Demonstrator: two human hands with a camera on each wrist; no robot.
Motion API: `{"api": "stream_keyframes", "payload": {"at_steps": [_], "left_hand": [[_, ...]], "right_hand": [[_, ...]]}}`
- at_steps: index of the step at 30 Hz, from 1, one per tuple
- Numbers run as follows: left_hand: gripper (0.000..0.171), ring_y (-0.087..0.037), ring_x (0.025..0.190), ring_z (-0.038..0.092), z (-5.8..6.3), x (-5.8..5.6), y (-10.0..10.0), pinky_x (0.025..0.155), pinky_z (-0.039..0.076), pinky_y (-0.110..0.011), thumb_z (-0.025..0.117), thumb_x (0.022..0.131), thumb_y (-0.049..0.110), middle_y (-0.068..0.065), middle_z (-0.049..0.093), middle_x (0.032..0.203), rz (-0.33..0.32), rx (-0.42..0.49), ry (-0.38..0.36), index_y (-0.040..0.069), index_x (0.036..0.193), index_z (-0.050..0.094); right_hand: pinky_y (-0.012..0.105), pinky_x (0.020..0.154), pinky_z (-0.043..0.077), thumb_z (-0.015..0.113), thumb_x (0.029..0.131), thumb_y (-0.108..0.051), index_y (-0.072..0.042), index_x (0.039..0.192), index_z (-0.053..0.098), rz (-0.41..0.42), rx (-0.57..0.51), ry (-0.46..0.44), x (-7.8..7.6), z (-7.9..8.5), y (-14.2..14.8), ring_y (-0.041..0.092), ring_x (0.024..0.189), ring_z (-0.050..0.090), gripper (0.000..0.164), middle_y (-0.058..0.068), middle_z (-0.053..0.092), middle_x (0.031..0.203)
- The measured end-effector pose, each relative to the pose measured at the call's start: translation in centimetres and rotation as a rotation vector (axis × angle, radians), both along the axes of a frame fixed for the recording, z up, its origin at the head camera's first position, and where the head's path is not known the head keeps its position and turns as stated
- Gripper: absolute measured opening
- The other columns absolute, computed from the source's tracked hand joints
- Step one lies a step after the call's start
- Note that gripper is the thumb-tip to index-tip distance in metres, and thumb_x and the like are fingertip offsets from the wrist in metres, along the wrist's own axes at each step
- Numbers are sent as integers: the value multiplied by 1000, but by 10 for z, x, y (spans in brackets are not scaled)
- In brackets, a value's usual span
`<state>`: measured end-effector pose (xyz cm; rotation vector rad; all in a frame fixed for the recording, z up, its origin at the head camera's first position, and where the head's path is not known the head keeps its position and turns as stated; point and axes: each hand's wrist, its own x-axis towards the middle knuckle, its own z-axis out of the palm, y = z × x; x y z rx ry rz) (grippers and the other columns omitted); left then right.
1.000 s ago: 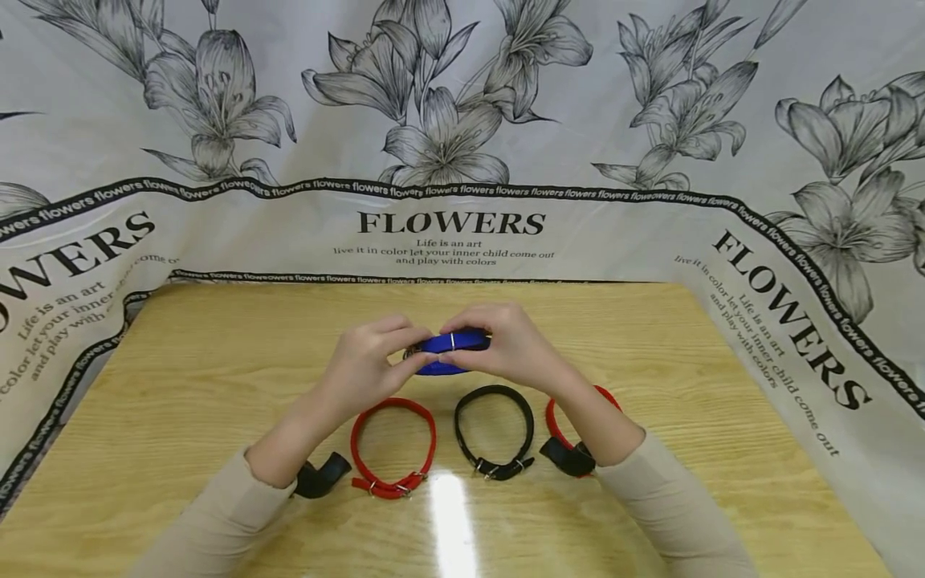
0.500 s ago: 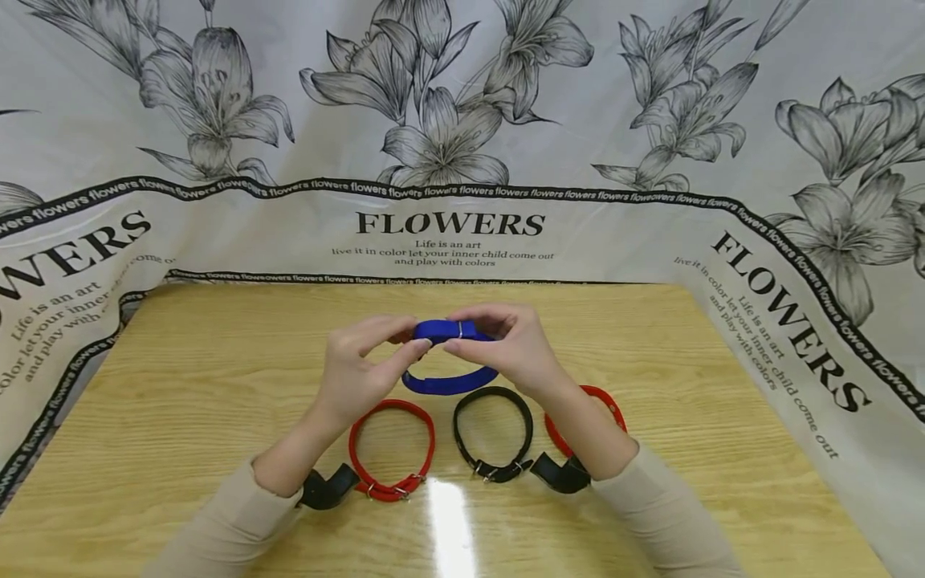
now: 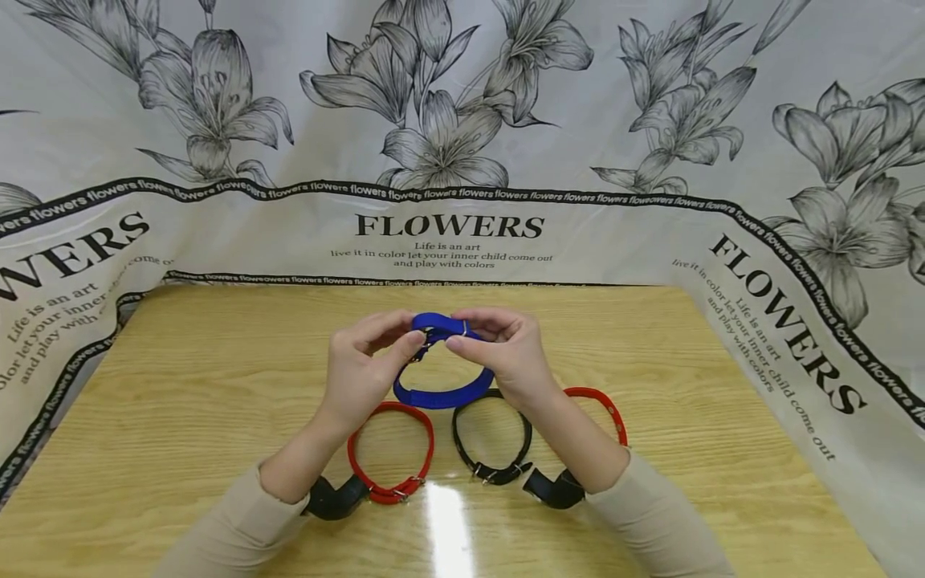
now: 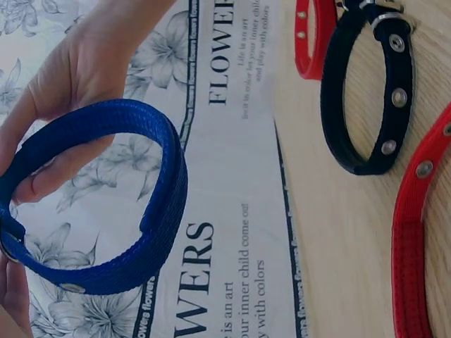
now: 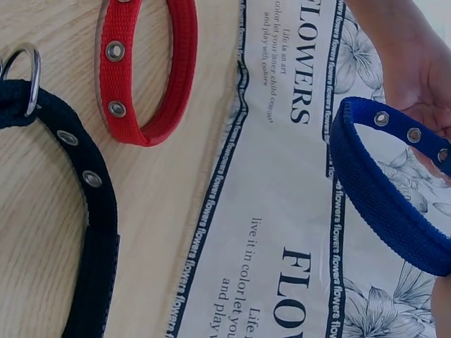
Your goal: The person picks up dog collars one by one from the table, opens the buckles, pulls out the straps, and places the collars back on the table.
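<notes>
A blue dog collar (image 3: 448,397), fastened into a loop, hangs above the table between both hands. My left hand (image 3: 364,361) pinches its upper edge near the metal buckle with thumb and fingers. At the other end of that overlapped stretch, my right hand (image 3: 516,353) pinches the strap beside a metal ring. Eyelets line the blue collar (image 4: 169,183) in the wrist views. Below on the table lie a red collar (image 3: 432,437) at left and a black collar (image 3: 530,433) in the middle, both buckled into loops. Another red collar (image 3: 603,396) is partly hidden under my right forearm.
The wooden table (image 3: 217,361) is bounded at the back and sides by a white flower-printed cloth (image 3: 621,241). Black curved pieces (image 3: 336,499) show beside both forearms. Light glares on the table's front middle.
Held flat a second ago, the blue collar now hangs as an open loop, its lower part dropped toward the black collar. Both hands have shifted slightly and keep their pinch on it.
</notes>
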<state>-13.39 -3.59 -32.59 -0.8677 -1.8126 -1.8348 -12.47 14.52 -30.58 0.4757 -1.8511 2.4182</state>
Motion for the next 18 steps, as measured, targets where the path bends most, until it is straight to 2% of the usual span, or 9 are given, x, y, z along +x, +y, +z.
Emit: {"api": "stream_keyframes", "payload": {"at_steps": [3,7,9,11,14,16,18], "left_hand": [[13,-12,70,63,0,1,2,63,54,-23,64,83,-9,-17,67,84,-8,56,-86,-9,95,67],[13,-13,72,63,1,4,4,64,54,-24,63,85,-5,-10,68,85,-17,144,-230,-11,97,66],[14,-14,73,63,2,4,4,65,54,-24,63,86,-2,-7,68,85,-14,158,-263,-10,97,66],[14,-15,74,63,3,4,3,66,54,-25,64,86,-1,-7,68,85,-11,143,-257,-9,97,66],[14,-16,74,63,3,3,1,66,54,-26,66,84,0,-10,68,86,14,40,-172,-6,97,68],[15,-15,75,62,2,3,-1,67,53,-25,69,82,0,-10,67,85,29,-36,-99,-3,96,69],[16,-15,76,61,2,3,-2,68,52,-25,71,80,0,-8,67,84,39,-103,-26,-1,96,70]], "right_hand": [[22,69,54,68,73,14,-15,85,74,-5,-33,-21,0,0,-3,10,75,67,33,0,70,80],[21,69,54,66,73,16,-15,85,74,0,-90,-46,0,-1,-7,9,74,66,34,0,69,79],[20,69,54,65,74,17,-15,85,74,1,-104,-57,-1,-3,-7,9,74,65,35,-1,69,80],[20,70,53,63,74,17,-16,85,74,0,-97,-59,-1,-5,-6,9,75,65,36,-1,69,81],[21,71,53,65,75,14,-17,87,74,23,-49,-66,-3,-8,-1,8,77,65,34,-2,69,84],[21,71,53,71,75,8,-17,89,73,77,-8,-76,-6,-9,5,8,78,64,29,-2,69,87],[21,73,53,76,75,-1,-17,92,72,166,32,-98,-11,-9,14,9,81,64,24,-2,68,91]]}}
